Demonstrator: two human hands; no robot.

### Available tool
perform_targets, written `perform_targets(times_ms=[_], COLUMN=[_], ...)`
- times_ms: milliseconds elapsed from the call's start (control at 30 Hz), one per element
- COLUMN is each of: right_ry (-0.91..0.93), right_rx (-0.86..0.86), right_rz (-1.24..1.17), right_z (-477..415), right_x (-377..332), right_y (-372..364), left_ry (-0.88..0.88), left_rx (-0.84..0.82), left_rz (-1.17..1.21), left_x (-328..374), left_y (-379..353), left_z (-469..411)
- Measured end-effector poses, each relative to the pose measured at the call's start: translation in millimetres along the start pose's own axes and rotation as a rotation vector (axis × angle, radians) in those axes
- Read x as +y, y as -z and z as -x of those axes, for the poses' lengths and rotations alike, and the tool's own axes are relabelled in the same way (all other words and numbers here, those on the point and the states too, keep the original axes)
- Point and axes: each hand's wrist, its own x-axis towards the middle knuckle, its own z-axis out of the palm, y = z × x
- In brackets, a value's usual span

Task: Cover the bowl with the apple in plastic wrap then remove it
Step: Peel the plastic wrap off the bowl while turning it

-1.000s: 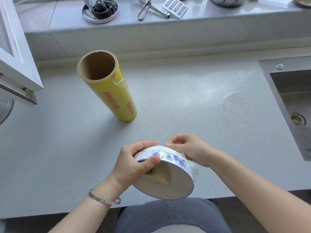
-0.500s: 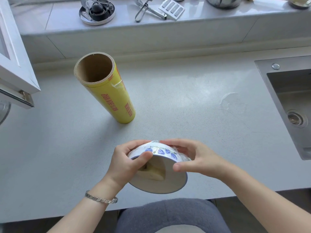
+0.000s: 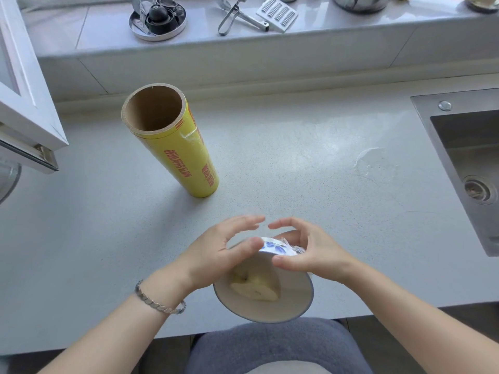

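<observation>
The white bowl (image 3: 293,300) with blue flowers is tipped on its side at the counter's front edge, its mouth facing me. A pale apple piece (image 3: 256,290) lies inside. Clear plastic wrap (image 3: 298,250) shows bunched against the bowl's outer wall near its foot. My left hand (image 3: 213,255) cups the bowl's left side with its thumb on the foot and its fingers reaching over the top. My right hand (image 3: 316,255) holds the right side, thumb on the wall and fingers curved behind the foot. The fingertips of both hands nearly meet above the bowl.
A yellow plastic wrap roll (image 3: 183,155) stands upright on the grey counter (image 3: 297,163), behind and left of the bowl. A steel sink (image 3: 464,163) is on the right, an open window frame (image 3: 24,103) on the left. Peeler (image 3: 237,17), grater (image 3: 276,13) and round tin (image 3: 158,18) sit on the back ledge.
The bowl has tipped further, its mouth now facing me more fully. Both hands have shifted round its foot, and their fingers have lifted and spread above it.
</observation>
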Motion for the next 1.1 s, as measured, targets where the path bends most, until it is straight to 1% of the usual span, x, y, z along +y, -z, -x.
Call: perform_targets(times_ms=[67,100,167,300,400,500,633,700,800,867,967,1100], right_ry=[-0.024,-0.034,-0.056,-0.1,-0.107,-0.16,-0.204,-0.223,-0.244,-0.249,-0.258,-0.245], right_rx=[0.015,0.024,0.034,-0.012,0.046,-0.007,0.016,0.019,0.057,0.11,0.19,0.173], right_rz=[0.034,0.058,0.072,0.031,0.068,0.177,0.162,0.111,-0.106,-0.178,-0.154,-0.064], right_z=[-2.1,-3.0,-4.8,-6.6,-5.9,-6.1,-10.5,-12.0,-14.2,-16.6,-22.0,-26.0], right_x=[-3.6,-6.0,-9.7,-11.9,-19.3,-24.5,-27.0,-28.1,-26.3,-24.2,-19.3,-12.2], right_y=[0.6,1.3,3.1,8.8,17.7,20.8,18.3,16.7,15.0,13.1,9.4,0.0], left_ry=[0.048,0.057,0.069,0.092,0.123,0.131,0.141,0.138,0.104,0.053,0.002,-0.049], left_rx=[-0.055,-0.055,-0.014,0.098,0.203,0.265,0.317,0.326,0.323,0.307,0.312,0.345], left_rz=[-0.1,-0.107,-0.022,0.185,0.296,0.313,0.305,0.292,0.287,0.249,0.237,0.28], left_x=[2.7,3.1,1.3,-9.7,-16.7,-19.7,-14.2,-15.0,-14.7,-14.6,-13.9,-10.7], left_y=[-3.7,-6.3,-10.6,-20.8,-26.1,-26.4,-26.3,-25.6,-23.6,-23.5,-24.1,-23.6], left_z=[-3.2,-4.2,-6.3,-6.4,-1.0,2.2,1.7,1.6,3.3,5.0,7.5,9.3])
